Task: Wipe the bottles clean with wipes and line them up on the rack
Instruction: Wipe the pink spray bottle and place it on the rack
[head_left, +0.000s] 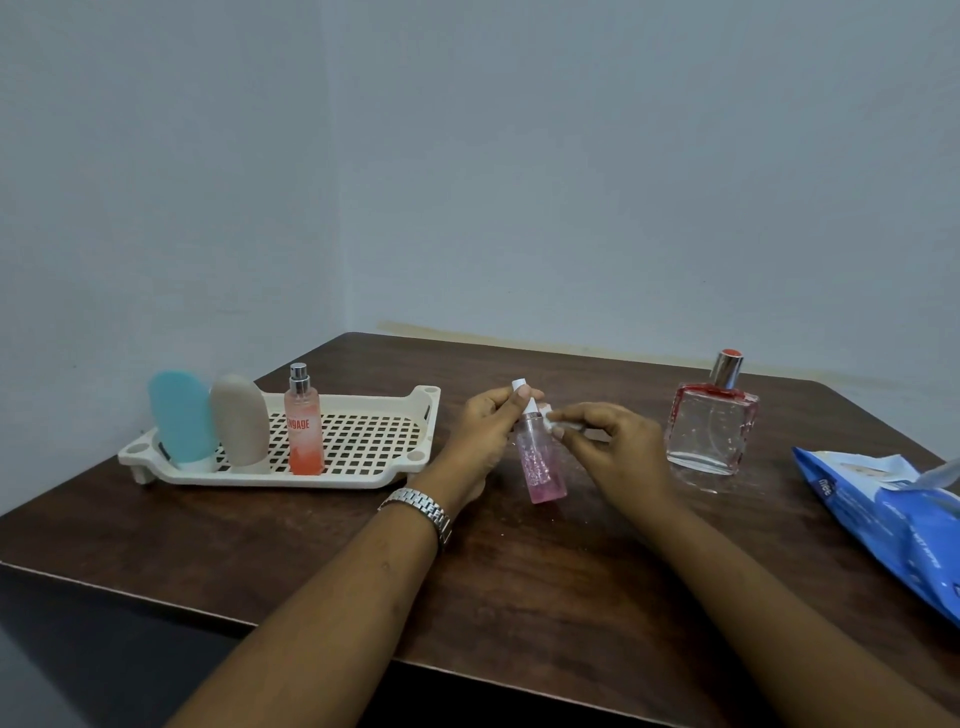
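Observation:
A small clear bottle with pink liquid (543, 462) and a white cap is tilted above the table's middle. My left hand (485, 426) pinches its top. My right hand (608, 447) pinches a small white wipe (558, 428) against the bottle's shoulder. The cream rack (374, 441) at the left holds a blue bottle (182, 415), a beige bottle (240, 421) and an upright orange spray bottle (304, 431) in a row. A square glass bottle with red trim (711, 421) stands on the table at the right.
A blue wipe pack (893, 509) lies at the table's right edge with its flap open. The dark wooden table (311, 545) sits in a corner between grey walls. Its front edge runs across the lower part of the view.

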